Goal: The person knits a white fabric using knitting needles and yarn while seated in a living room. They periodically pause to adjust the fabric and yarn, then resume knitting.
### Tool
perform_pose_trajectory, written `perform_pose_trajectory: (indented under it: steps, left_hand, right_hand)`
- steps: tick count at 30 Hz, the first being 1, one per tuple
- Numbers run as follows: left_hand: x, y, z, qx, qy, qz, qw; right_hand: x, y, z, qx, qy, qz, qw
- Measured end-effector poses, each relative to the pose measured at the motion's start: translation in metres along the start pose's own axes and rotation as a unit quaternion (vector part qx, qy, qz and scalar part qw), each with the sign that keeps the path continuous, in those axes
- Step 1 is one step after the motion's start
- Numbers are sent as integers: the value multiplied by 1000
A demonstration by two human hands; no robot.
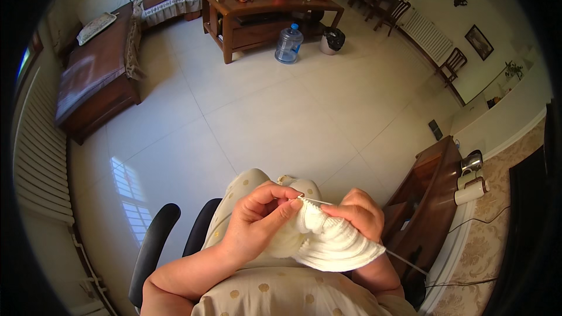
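Note:
A piece of white knitted fabric (pixel 340 248) hangs in ribbed folds between my hands, above my lap. My left hand (pixel 257 217) pinches its upper edge between thumb and forefinger, close to a thin needle tip. Around the fabric's right part curls my right hand (pixel 362 215), its thumb and forefinger along the needle near the stitches. A thin, light knitting needle (pixel 406 262) sticks out below the right hand, slanting down to the right. Paler, fuzzy white material lies under the left hand; whether it is loose yarn or more fabric I cannot tell.
My knees are in patterned trousers, beside a black chair armrest (pixel 156 250). A dark wooden cabinet (pixel 432 193) stands close on the right, with kettles along the wall. Further off are a coffee table (pixel 263 6), a water jug (pixel 289 44), a bin (pixel 331 41) and a sofa (pixel 94 70).

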State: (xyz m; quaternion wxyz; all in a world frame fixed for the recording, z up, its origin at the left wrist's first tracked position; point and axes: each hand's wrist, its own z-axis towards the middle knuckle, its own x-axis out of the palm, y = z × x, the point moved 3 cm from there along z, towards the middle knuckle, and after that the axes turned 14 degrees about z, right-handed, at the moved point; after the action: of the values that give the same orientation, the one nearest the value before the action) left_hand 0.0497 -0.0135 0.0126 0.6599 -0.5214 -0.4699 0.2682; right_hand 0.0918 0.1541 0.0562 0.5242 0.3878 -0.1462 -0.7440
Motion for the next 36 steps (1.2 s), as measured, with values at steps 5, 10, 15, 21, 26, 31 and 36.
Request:
perform_pose_trajectory:
  steps: [5,10,15,21,26,31,36]
  left_hand:
    - [-2,-5,-2,-25,59,33,997]
    - [2,-2,-5,-45,99,11,994]
    - [0,-11,-6,-82,88,-5,993]
    - [0,-1,-7,-84,41,-5,996]
    - [2,11,-6,-24,4,67,997]
    - [10,16,-8,-9,28,134,990]
    - [4,10,-9,-35,48,131,990]
  right_hand:
    - [2,-10,0,51,16,147,988]
    - [8,-7,-1,27,5,100,995]
    - [6,1,-3,-4,-37,-19,999]
    - [7,4,-2,-59,4,-58,997]
    - [8,7,16,62,110,-29,992]
    - [12,-14,21,135,239,109,955]
    - [2,9,27,4,134,-15,991]
